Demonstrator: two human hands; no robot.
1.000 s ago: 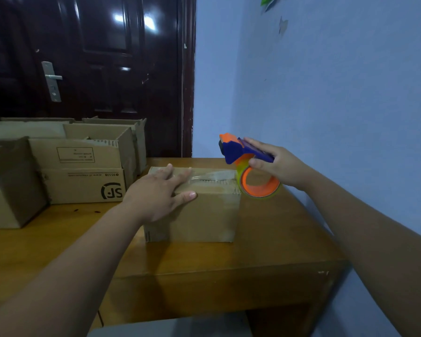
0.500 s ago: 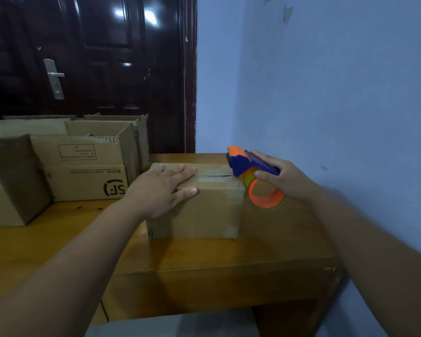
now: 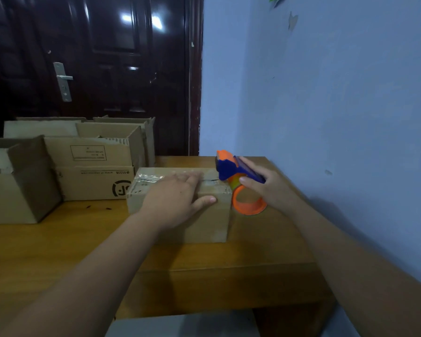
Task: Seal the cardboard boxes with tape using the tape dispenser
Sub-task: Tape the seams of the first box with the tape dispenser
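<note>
A: Where's the box?

B: Small cardboard box (image 3: 204,224) sits on the wooden table (image 3: 58,244), flaps closed, near the blue wall (image 3: 326,105). Clear tape (image 3: 147,178) shows on the top at the left end and wraps over that edge.

A: Left hand?

B: Left hand (image 3: 174,201) lies palm-down on the box top, fingers straight along the seam, thumb against the front face. Pressing, not gripping.

A: Right?

B: Right hand (image 3: 271,188) is clenched around the tape dispenser (image 3: 229,169), fingers over the blue handle. The dispenser head is at the box's top right edge. The orange tape roll (image 3: 249,208) hangs just beside the right face, low over the table. Can't tell whether the roll touches the table.

A: Anything else on the table?

B: Open cardboard boxes (image 3: 93,164) are grouped at the left and back, one with a round logo facing front. A dark door (image 3: 107,69) stands behind them.
</note>
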